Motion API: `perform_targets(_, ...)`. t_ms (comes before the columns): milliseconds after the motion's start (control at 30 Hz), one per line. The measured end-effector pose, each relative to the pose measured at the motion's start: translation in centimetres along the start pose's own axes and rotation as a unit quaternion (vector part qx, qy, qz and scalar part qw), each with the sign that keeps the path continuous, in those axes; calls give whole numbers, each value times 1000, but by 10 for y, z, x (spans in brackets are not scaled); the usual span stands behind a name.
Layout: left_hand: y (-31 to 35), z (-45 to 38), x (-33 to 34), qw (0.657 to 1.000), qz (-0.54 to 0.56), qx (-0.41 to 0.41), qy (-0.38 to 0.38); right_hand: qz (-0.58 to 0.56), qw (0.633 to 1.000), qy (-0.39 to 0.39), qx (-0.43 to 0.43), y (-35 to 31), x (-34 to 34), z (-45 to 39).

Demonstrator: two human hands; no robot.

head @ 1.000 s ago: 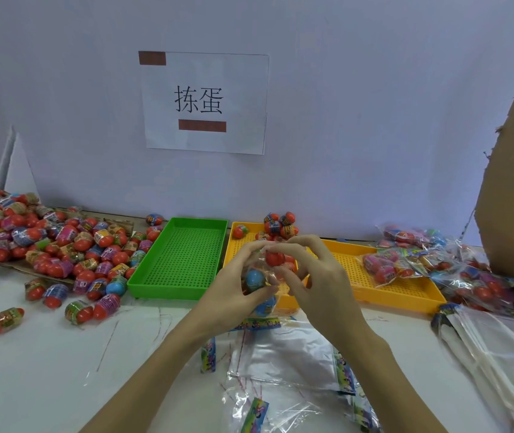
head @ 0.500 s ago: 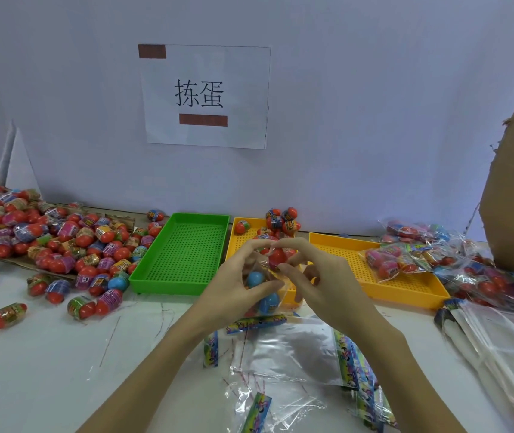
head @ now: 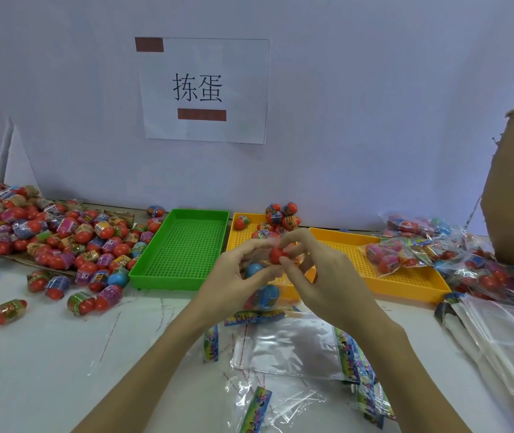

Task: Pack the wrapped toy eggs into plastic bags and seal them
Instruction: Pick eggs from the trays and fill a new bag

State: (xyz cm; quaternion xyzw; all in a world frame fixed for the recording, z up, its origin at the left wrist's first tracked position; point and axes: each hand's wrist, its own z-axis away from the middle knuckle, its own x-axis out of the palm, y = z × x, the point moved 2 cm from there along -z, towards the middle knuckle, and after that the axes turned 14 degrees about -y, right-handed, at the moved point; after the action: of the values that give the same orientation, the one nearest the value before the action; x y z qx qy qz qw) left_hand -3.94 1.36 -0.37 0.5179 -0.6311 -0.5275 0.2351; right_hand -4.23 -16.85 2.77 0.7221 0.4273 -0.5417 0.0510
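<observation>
Clear plastic bag [head: 263,289] with toy eggs hung between both hands, above the near rim of the yellow tray [head: 405,282]. Red egg [head: 276,255] sat at the bag's top, pinched by right hand [head: 324,276] fingertips. Left hand [head: 227,282] gripped the bag's left side; blue eggs [head: 266,296] lay lower, below the fingers. Empty bags [head: 290,348] lay flat on the table underneath.

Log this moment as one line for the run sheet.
stage: filling bag | left hand: holds plastic bag | right hand: red egg at bag mouth | green tray: empty
</observation>
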Motion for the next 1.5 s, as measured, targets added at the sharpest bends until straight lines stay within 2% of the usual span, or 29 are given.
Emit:
perform_targets(367,3,0,2,1000,-19,10,15,28,999,23,14,1,1,-1)
perform_targets(567,4,0,2,1000,-3,9,17,-13,999,40,17,2,5,-1)
perform_targets(700,6,0,1,999,40,7,34,-3,1000,26,5,-2,6,0)
perform_targets(800,4,1,1,995,87,-25,32,0,1000,15,14,-4,5,-1)
perform_targets(900,-1,-1,1,986,152,-57,42,-8,999,31,6,-6,2,-1)
perform_targets(1033,-1,-3,4,967,241,-78,34,-12,1000,4,20,-4,3,-2)
perform_targets(1200,-5,-5,4,955,278,-96,31,5,999,26,38,2,-1,1)
perform_targets(1367,-3,-5,7,968,223,-105,50,57,994,90,35,-8,4,-1)
perform_targets(1500,0,-3,12,977,193,-93,1,67,990,123,10,-13,6,0)
